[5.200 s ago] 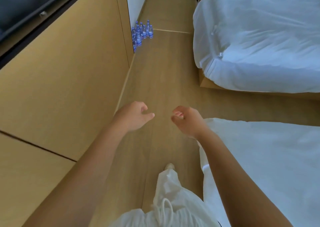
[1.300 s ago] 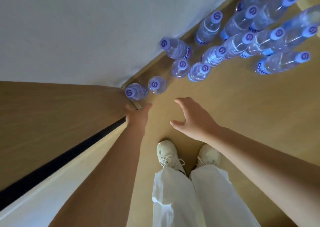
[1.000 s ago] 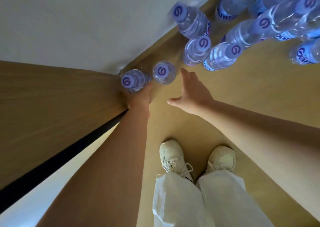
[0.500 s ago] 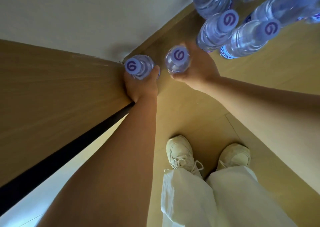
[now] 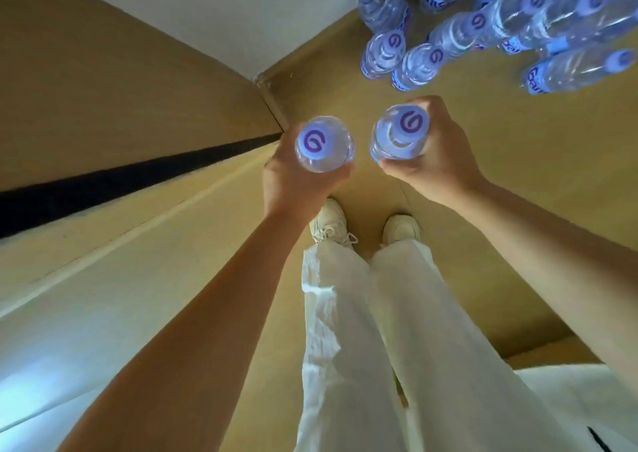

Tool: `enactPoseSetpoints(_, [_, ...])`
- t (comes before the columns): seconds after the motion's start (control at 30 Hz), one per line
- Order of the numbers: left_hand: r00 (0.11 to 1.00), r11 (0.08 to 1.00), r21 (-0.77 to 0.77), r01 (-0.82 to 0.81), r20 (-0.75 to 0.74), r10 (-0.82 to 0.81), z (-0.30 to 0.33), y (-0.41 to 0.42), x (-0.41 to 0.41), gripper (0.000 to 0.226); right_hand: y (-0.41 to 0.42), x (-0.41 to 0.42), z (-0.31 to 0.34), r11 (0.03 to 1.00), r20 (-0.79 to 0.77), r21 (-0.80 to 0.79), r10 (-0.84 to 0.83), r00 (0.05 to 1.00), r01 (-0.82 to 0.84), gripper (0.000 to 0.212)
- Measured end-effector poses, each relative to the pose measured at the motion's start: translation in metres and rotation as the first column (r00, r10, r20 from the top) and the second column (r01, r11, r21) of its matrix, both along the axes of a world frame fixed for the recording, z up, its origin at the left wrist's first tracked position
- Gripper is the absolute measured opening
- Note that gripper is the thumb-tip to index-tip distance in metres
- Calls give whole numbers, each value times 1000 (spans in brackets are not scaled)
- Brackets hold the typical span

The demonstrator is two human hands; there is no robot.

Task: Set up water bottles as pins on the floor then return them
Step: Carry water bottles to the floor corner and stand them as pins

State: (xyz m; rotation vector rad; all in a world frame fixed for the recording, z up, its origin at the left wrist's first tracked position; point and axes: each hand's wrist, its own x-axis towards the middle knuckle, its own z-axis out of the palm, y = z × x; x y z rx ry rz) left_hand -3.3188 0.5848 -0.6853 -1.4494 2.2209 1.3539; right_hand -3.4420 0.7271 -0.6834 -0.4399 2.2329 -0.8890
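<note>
I look straight down at two clear water bottles with purple-marked white caps. My left hand (image 5: pixel 297 185) grips one water bottle (image 5: pixel 324 144), held upright above the floor. My right hand (image 5: pixel 438 154) grips a second water bottle (image 5: pixel 400 132) beside it. Both bottles are lifted off the wooden floor (image 5: pixel 345 82). Several more bottles (image 5: pixel 476 33) of the same kind stand clustered on the floor at the top right, near the white wall.
A wooden cabinet side (image 5: pixel 103 99) with a dark gap runs along the left. A white wall (image 5: pixel 224 13) meets it at a corner. My white trousers and pale shoes (image 5: pixel 329 225) are below the hands. White bedding (image 5: pixel 587 400) shows at the lower right.
Each hand closed round a bottle by the corner and lifted it off the floor toward me. The standing cluster now lies farther up and right in view.
</note>
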Motion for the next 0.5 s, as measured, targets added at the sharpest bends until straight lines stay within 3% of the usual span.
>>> enactPoseSetpoints(0.27, [995, 992, -113, -61, -86, 52, 173, 26, 52, 65, 18, 38, 164, 971, -41, -105, 213, 976, -216, 57])
enactPoseSetpoints(0.4, [976, 967, -138, -215, -67, 208, 254, 47, 80, 61, 27, 55, 246, 951, -30, -213, 224, 974, -225, 46])
enactPoseSetpoints(0.5, [938, 930, -126, -347, -70, 340, 315, 69, 101, 56, 32, 67, 311, 917, -5, -239, 329, 944, -321, 39])
